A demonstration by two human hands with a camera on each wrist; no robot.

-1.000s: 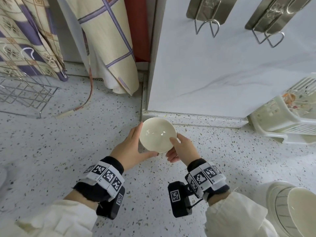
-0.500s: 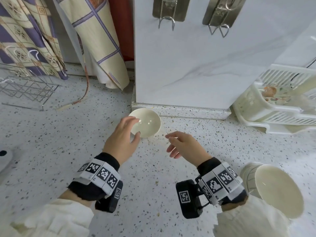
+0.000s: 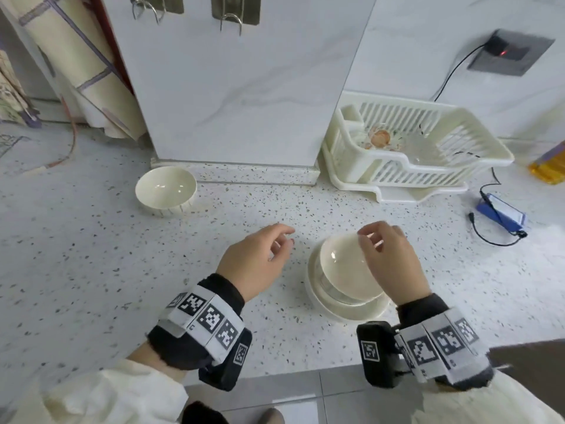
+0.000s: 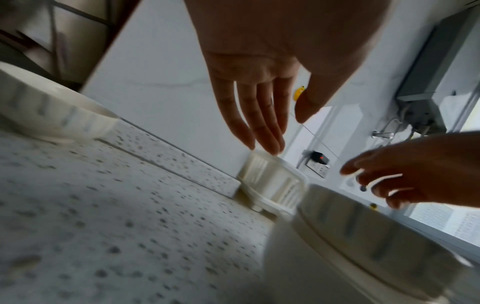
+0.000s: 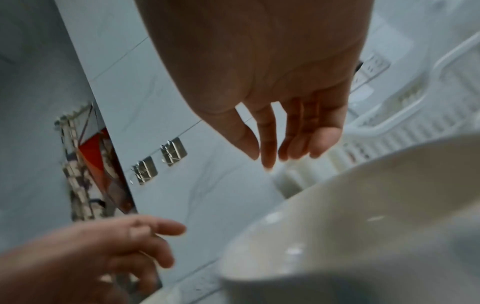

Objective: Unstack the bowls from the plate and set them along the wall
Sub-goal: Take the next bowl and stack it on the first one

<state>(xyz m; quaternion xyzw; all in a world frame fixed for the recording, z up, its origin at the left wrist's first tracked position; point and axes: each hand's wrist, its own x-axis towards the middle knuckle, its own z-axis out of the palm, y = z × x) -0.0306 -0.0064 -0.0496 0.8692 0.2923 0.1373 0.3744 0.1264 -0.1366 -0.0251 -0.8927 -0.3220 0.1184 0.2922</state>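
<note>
One cream bowl (image 3: 165, 191) stands alone on the speckled counter against the base of the white wall panel (image 3: 238, 87); it shows at the left edge of the left wrist view as the bowl (image 4: 52, 115). A stack of cream bowls (image 3: 345, 270) sits on a cream plate (image 3: 342, 313) near the counter's front edge. My right hand (image 3: 385, 255) hovers over the stack's top bowl (image 5: 363, 216) with fingers loose, holding nothing. My left hand (image 3: 260, 255) hangs just left of the stack, fingers relaxed and empty. In the left wrist view the stack (image 4: 363, 242) lies below both hands.
A white plastic dish rack (image 3: 412, 148) stands by the wall to the right of the panel. A blue phone (image 3: 501, 215) on a cable lies at the far right. Patterned cloth (image 3: 76, 65) hangs at the back left. Metal hooks (image 3: 232, 16) are fixed on the panel.
My left hand let go of the bowl by the wall and drew back to the right. My right hand moved over the stack. The head view swung right.
</note>
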